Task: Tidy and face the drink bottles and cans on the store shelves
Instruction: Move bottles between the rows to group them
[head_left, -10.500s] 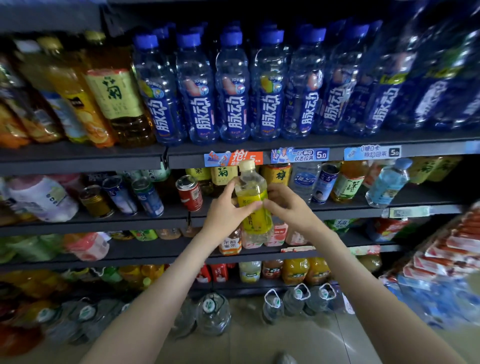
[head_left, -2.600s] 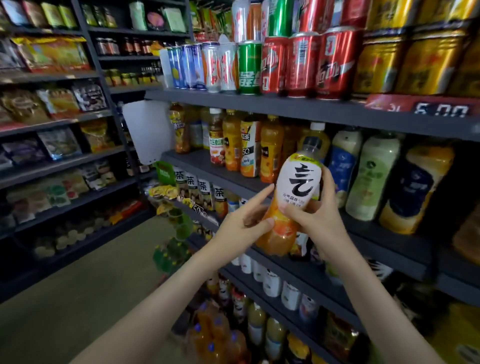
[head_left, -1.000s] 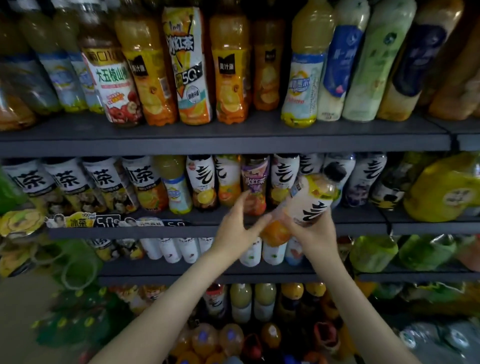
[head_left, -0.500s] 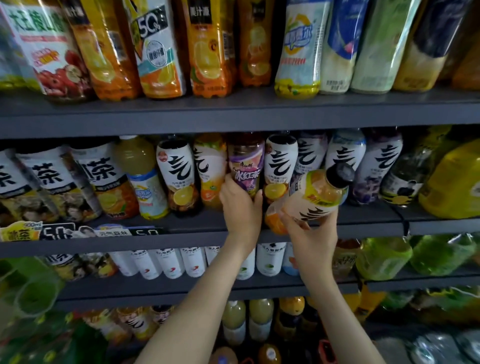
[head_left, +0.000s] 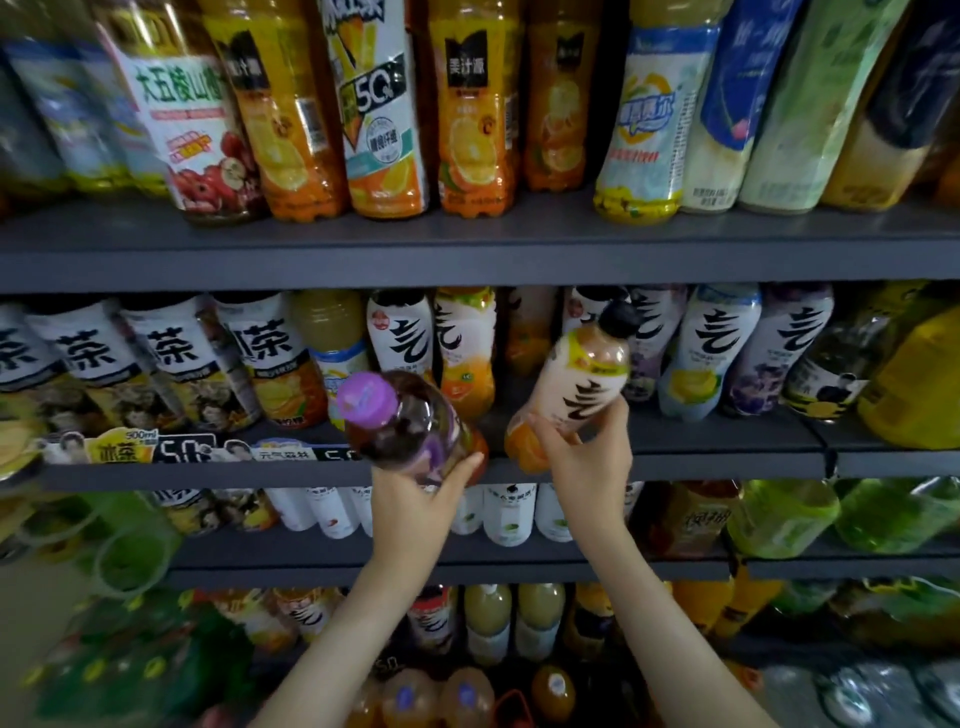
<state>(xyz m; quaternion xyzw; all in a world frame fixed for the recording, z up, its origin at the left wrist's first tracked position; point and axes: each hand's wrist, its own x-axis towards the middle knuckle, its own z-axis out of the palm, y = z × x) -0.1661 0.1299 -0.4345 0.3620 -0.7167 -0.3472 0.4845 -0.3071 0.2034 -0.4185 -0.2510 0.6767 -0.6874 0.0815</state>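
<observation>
At the middle shelf (head_left: 701, 457) of a drinks aisle, we see a person with a bottle in each hand, which we take for a sorting step in the facing job. The left hand (head_left: 415, 501), just below the shelf lip, holds a purple-capped bottle (head_left: 410, 421) of dark drink. Its fingers (head_left: 460, 467) wrap round the lower body, and the cap tips out towards the camera. The right hand (head_left: 589, 457) grips a white-sleeved bottle (head_left: 576, 387) by its orange base, thumb and fingers curled round it, with the black cap leaning up and to the right in front of the row. Both forearms reach up from below, near each other but not touching. Behind the two bottles, beside an orange-fruit bottle (head_left: 464, 358), the row shows a dim opening; we cannot tell how deep it runs. We judge that the white-sleeved bottle belongs among its look-alikes there. The next move calls for standing it upright, sliding it into that opening label forward, and finding the purple-capped one a proper place.
</observation>
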